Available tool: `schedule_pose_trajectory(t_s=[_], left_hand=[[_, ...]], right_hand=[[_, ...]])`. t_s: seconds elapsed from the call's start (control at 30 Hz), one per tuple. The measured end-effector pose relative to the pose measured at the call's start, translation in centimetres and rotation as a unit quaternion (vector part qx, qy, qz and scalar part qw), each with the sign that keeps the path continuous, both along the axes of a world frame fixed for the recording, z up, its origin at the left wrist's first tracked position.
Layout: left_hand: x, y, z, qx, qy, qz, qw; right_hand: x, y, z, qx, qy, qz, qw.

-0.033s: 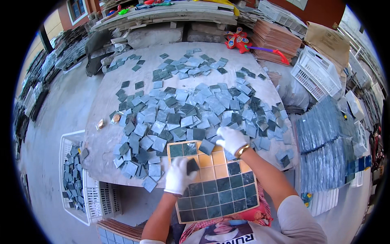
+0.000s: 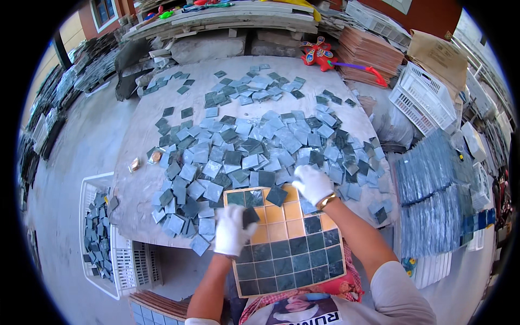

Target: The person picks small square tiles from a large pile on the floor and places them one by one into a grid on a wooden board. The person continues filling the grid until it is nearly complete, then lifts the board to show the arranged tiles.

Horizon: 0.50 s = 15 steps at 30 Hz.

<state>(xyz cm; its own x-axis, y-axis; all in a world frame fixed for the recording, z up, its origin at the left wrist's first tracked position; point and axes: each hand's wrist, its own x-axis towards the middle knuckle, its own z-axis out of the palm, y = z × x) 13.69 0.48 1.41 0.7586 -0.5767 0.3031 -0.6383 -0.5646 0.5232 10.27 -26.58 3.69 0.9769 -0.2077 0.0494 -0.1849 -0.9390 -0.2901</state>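
Note:
A wooden-edged grid tray (image 2: 269, 210) rests tilted against my lap and the table edge. Dark green square tiles (image 2: 298, 245) fill its lower rows and a few upper cells; other cells show a bare yellow base. My left hand (image 2: 233, 230), white-gloved, pinches a dark square tile (image 2: 250, 216) over the tray's left side. My right hand (image 2: 313, 184), also gloved, hovers by the tray's upper right corner, fingers loosely bent and nothing visible in them. One loose tile (image 2: 277, 195) lies askew across cells near the top edge, just left of that hand.
Loose tiles (image 2: 246, 143) are heaped over the table (image 2: 135, 195). A white crate (image 2: 123, 254) of tiles stands at lower left. Stacked wrapped tile sheets (image 2: 430, 216) and a white crate (image 2: 422, 95) are at right. A red toy (image 2: 319, 54) lies at the far edge.
My right hand has shifted slightly right, away from the askew tile. My left hand has moved a little left and farther from me with its tile.

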Motion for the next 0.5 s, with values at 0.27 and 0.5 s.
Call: schedule_pose_trajectory(t_s=[0.27, 0.5], left_hand=[[5.4, 0.1, 2.5, 0.009, -0.114, 0.165, 0.980], [-2.4, -0.1, 2.4, -0.350, 0.581, 0.042, 0.733]], right_hand=[[-3.1, 0.7, 1.8, 0.100, -0.352, 0.068, 0.928], [-5.7, 8.0, 1.3, 0.153, -0.161, 0.250, 0.943]])
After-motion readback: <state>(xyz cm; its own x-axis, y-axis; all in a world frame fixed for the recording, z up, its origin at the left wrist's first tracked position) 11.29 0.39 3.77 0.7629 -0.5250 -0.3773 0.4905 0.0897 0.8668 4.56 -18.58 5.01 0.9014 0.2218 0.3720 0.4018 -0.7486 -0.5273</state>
